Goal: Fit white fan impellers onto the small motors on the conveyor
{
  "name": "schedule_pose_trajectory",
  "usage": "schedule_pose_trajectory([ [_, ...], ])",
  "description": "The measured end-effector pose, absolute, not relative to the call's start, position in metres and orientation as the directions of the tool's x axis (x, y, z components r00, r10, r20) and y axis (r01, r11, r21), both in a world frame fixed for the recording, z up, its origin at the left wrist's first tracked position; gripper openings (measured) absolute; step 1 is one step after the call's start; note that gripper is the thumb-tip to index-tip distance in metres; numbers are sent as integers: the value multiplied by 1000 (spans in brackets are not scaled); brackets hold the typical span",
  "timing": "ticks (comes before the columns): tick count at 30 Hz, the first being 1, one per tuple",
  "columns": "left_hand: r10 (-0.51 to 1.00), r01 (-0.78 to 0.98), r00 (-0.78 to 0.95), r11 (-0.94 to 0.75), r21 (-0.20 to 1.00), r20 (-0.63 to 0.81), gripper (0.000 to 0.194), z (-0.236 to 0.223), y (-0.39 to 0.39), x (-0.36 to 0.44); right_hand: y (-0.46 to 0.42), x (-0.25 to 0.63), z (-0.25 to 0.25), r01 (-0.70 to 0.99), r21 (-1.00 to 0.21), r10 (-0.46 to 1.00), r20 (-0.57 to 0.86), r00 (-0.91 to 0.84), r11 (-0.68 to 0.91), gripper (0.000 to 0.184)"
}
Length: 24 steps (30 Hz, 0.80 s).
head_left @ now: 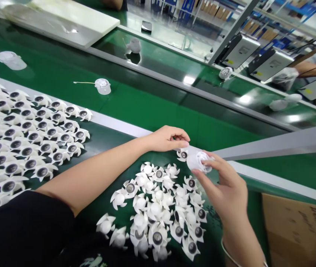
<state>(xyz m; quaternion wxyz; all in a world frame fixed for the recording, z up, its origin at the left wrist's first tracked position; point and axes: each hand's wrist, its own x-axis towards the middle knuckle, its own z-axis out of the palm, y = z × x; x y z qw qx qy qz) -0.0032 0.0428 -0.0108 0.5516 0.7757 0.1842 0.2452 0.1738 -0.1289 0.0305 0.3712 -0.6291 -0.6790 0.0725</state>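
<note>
Fingers of the right hand [220, 167] grip a white plastic fan [198, 162] above the dark green table [102, 139]; the left hand's fingers [178, 135] curl against its rim, though whether they grip it cannot be told. Just below lies a loose heap of white fans [158, 207], with neat rows of fans [27, 142] further left.

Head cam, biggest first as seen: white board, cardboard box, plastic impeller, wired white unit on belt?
White board and cardboard box: both cropped by the frame, unranked. Then plastic impeller and wired white unit: look similar, impeller nearer the camera, so unranked.
</note>
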Motion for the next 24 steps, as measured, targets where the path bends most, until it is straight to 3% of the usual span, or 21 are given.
schedule_pose_trajectory([
  [3, 579, -50, 788, -276, 960, 207, 25, -12, 45, -3, -108, 176, 15, 861, -436, 872, 489, -18, 263, 17],
  [7, 538, -47, 809, -342, 939, 236, 21, -15, 45, -1, -101, 172, -2, 899, -301, 863, 485, -143, 318, 13],
  [13, 553, 79, 831, -227, 971, 62, 13, -9, 47, 4, -101, 164, 4, 932, -290, 909, 408, -83, 216, 16],
  [18, 586, 141, 810, -212, 967, 10, 12, -2, 44, 7, -98, 169, 5, 914, -353, 918, 393, -50, 200, 19],
  [24, 602, 149, 798, -238, 960, 25, 13, -4, 43, 8, -93, 170, 6, 916, -328, 926, 362, -102, 229, 24],
])
